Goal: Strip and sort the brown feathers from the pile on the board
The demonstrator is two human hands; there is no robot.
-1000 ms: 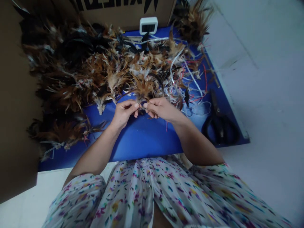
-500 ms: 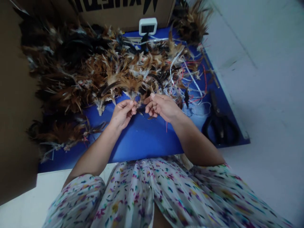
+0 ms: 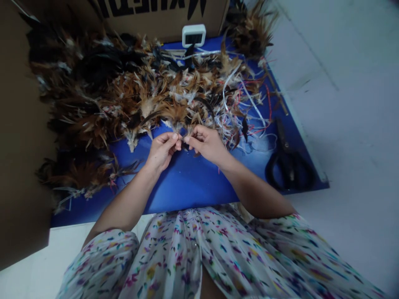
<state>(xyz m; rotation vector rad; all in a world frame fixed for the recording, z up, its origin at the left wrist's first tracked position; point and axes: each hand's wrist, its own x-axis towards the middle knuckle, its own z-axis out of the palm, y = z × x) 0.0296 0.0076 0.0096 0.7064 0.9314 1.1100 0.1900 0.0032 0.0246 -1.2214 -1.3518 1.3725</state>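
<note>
My left hand (image 3: 162, 151) is closed in a pinch, thumb against fingertips, on the base of a small brown feather (image 3: 183, 142) just above the table. My right hand (image 3: 207, 144) meets it from the other side, thumb and fingers pinched on the same feather's wispy part. The fingertips nearly touch, so much of the feather is hidden. Right behind both hands lies a large heap of brown, black and pale feathers (image 3: 143, 91). White and red strings (image 3: 254, 104) are tangled at the heap's right end.
Black-handled scissors (image 3: 290, 166) lie on the blue tabletop (image 3: 190, 182) at the right. A smaller feather bunch (image 3: 82, 172) sits front left. At the back, a white digital timer (image 3: 193, 35) stands before a cardboard box (image 3: 162, 20). Another cardboard panel (image 3: 21, 145) borders the left side.
My right hand has moved left and closed its fingers in a pinch close to my left fingertips. My left hand has barely moved and keeps its pinch.
</note>
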